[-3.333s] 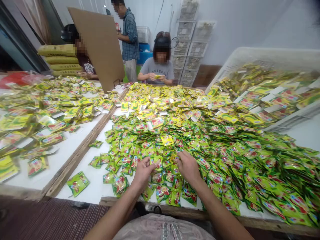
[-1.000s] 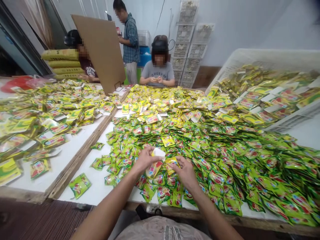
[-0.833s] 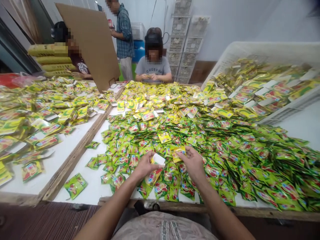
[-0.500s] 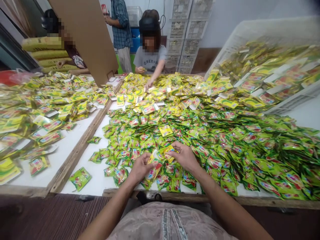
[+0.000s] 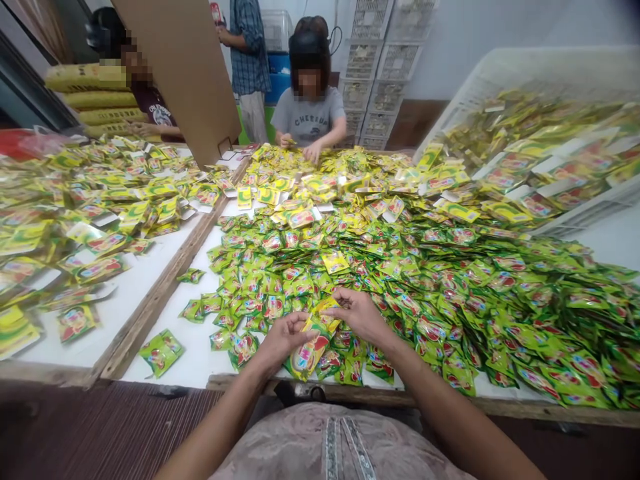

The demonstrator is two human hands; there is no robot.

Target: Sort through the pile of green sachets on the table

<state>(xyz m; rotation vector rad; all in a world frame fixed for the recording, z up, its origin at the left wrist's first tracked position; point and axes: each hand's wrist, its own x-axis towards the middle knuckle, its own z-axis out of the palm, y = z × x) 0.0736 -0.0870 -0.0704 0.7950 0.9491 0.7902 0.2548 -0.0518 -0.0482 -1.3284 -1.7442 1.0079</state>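
Note:
My left hand (image 5: 286, 341) is closed around a flat yellow carton (image 5: 309, 355) printed with a red fruit slice, held tilted above the table's front edge. My right hand (image 5: 361, 316) pinches a small yellow packet (image 5: 327, 307) at the carton's upper end. The two touch or overlap there; whether the packet is partly inside the carton I cannot tell. Beneath both hands spreads a pile of green sachets (image 5: 430, 293) with red fruit prints. One yellow packet (image 5: 335, 261) lies on the pile just beyond my hands.
Yellow cartons (image 5: 300, 217) are heaped behind the sachets. A wooden strip (image 5: 165, 287) divides the table from more cartons at left. A tipped white crate (image 5: 565, 220) full of cartons stands at right. A co-worker (image 5: 310, 113) sits opposite, hands in the heap; a cardboard sheet (image 5: 180, 80) stands left.
My right hand has moved left, bringing the yellow packet against the carton's upper end, which showed white before. The co-worker's reaching hand has drawn back. The view has shifted slightly.

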